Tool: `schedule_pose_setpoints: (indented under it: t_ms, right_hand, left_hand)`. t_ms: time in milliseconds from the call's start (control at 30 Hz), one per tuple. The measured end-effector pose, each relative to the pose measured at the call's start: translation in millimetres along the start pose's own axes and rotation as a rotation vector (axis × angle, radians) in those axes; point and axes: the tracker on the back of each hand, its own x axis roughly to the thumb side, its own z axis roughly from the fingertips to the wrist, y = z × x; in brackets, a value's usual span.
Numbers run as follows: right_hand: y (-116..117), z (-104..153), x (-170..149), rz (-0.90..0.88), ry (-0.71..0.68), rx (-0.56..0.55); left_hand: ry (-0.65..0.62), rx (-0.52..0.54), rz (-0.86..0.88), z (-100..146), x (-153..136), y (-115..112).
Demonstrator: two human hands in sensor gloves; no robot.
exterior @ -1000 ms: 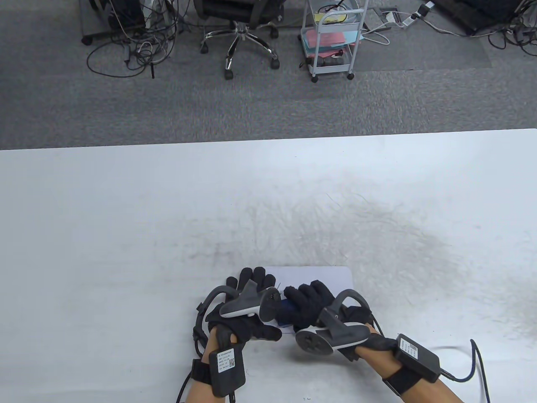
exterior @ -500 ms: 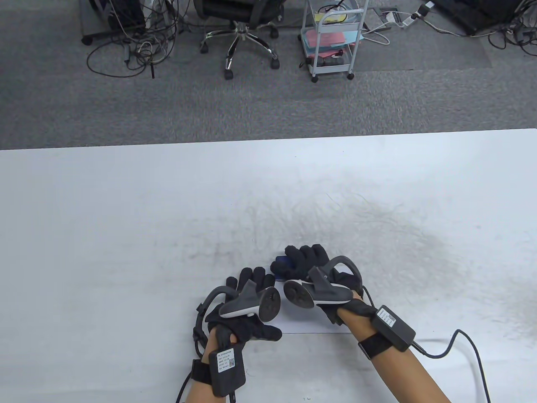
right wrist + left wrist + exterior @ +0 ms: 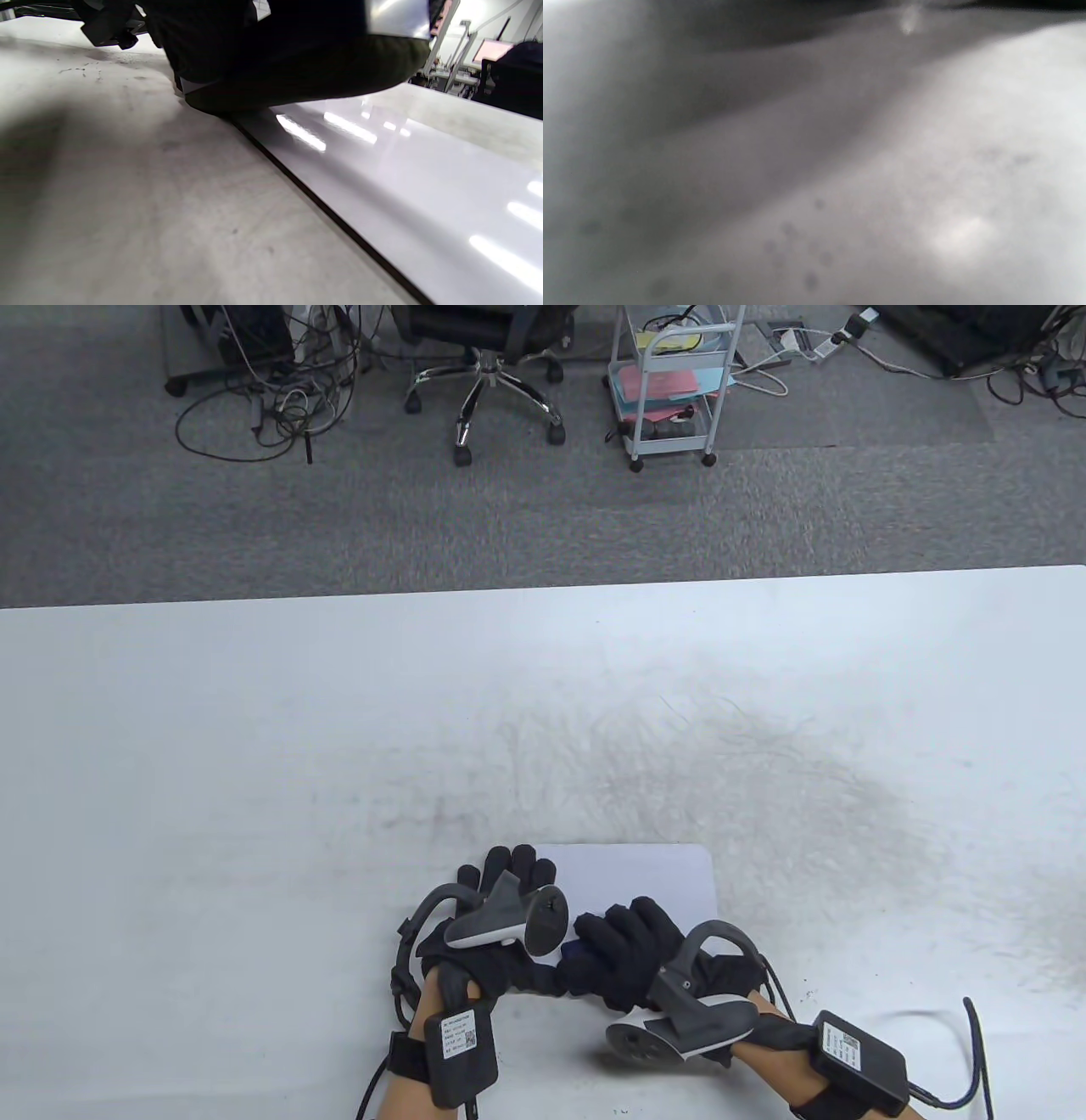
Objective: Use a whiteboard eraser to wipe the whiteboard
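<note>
A small white rectangular whiteboard (image 3: pixel 645 869) lies flat on the scuffed white table (image 3: pixel 254 746). The black-gloved left hand (image 3: pixel 492 937) is pressed flat, fingers spread, on the board's left edge. Just beside it, the black-gloved right hand (image 3: pixel 632 954) is curled, knuckles up, over a dark blue whiteboard eraser (image 3: pixel 570 948), gripped and held against the board's near edge. The left wrist view is blurred.
</note>
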Motion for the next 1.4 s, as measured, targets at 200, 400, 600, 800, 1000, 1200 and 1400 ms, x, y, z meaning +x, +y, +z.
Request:
schedule_pose_setpoints:
  t_ms: [200, 400, 600, 800, 1000, 1200, 1400]
  right_hand:
    - [2, -37, -38, -0.039, 0.163, 0.021]
    - [6, -79, -86, -0.129, 0.377, 0.048]
    - [5, -77, -79, -0.060, 0.333, 0.021]
    - [5, -44, -37, 0.012, 0.164, -0.049]
    - [1, -5, 0, 0.008, 0.024, -0.031]
    - [-1, -5, -1, 0.009, 0.030, -0.016]
    - [3, -47, -47, -0.063, 0.208, 0.003]
  left_hand:
    - [0.000, -0.007, 0.001, 0, 0, 0]
    - [-0.002, -0.004, 0.002, 0, 1, 0]
    - [-0.003, 0.008, 0.005, 0, 1, -1]
    - [-0.005, 0.007, 0.011, 0, 0, -1]
    - [-0.005, -0.001, 0.002, 0, 1, -1]
    - [-0.006, -0.014, 0.002, 0, 0, 0]
    - [-0.007, -0.018, 0.004, 0, 1, 0]
